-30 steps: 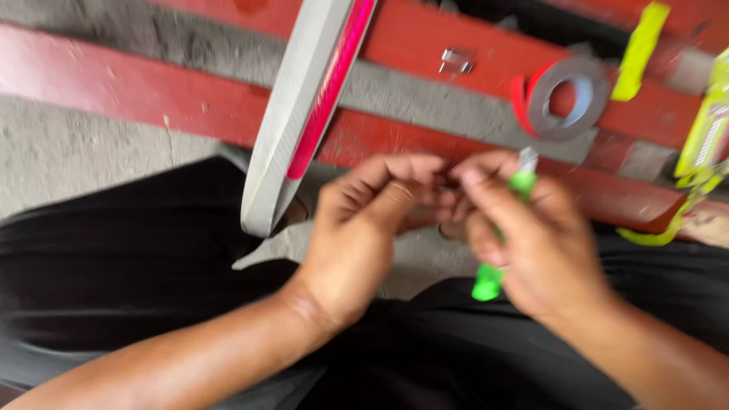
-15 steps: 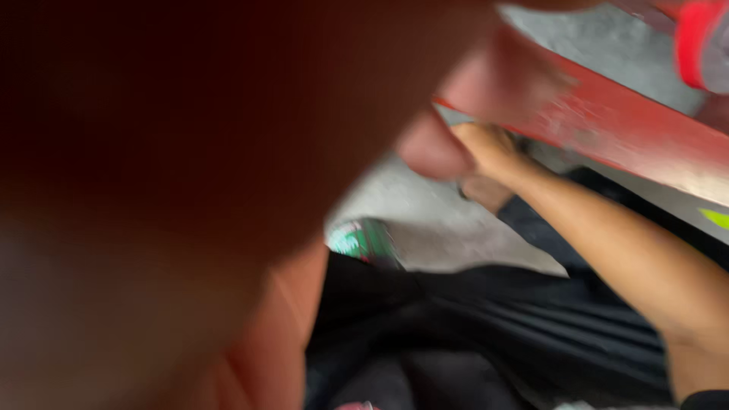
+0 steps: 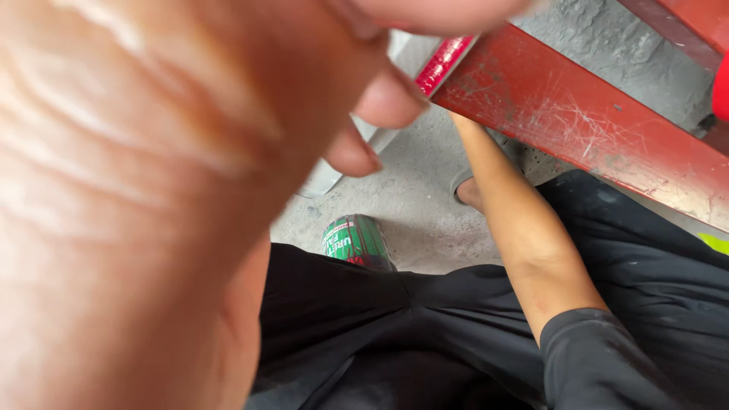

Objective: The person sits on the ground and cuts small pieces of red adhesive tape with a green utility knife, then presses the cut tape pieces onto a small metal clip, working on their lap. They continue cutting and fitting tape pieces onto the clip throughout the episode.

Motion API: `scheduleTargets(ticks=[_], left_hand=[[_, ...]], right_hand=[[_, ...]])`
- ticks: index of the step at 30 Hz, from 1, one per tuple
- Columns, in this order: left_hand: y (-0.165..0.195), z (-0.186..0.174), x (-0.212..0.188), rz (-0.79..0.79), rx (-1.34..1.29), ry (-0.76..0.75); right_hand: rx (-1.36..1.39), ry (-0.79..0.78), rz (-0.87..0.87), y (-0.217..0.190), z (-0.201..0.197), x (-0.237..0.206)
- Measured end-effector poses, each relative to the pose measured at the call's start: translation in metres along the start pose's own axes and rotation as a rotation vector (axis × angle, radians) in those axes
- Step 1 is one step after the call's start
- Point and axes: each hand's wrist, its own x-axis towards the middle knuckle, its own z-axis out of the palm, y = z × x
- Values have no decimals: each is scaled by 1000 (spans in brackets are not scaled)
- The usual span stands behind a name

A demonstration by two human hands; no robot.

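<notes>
Grip first: my left hand fills the whole left half of the view, raised so close to the head camera that it blurs. Its fingertips curl inward, but I cannot tell whether they hold anything. My right hand is out of sight. Only the right forearm shows, running from its black sleeve up toward the near edge of the red beam, where it disappears.

A second ago both hands met low in front of me, pinching something small, with a green pen in the right. Now they are well apart and the pen is nowhere to be seen, so I judge that the two-handed fiddling has broken off for the moment.

Just beyond the left fingertips in the picture lies the grey strip with a glossy red edge, leaning against the beam. I cannot say whether the hand touches it. Farther out, a green can lies on the concrete floor by my black trousers, left of the right forearm and apart from both hands.
</notes>
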Motion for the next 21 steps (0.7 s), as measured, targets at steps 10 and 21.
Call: scheduleTargets(ticks=[10,21], left_hand=[[43,28,26,122,198,27],[76,67,-10,205,558,-307]], right_hand=[[-22,117,-117,-31,-67,-23],[28,392,-1143,13,-186,-231]])
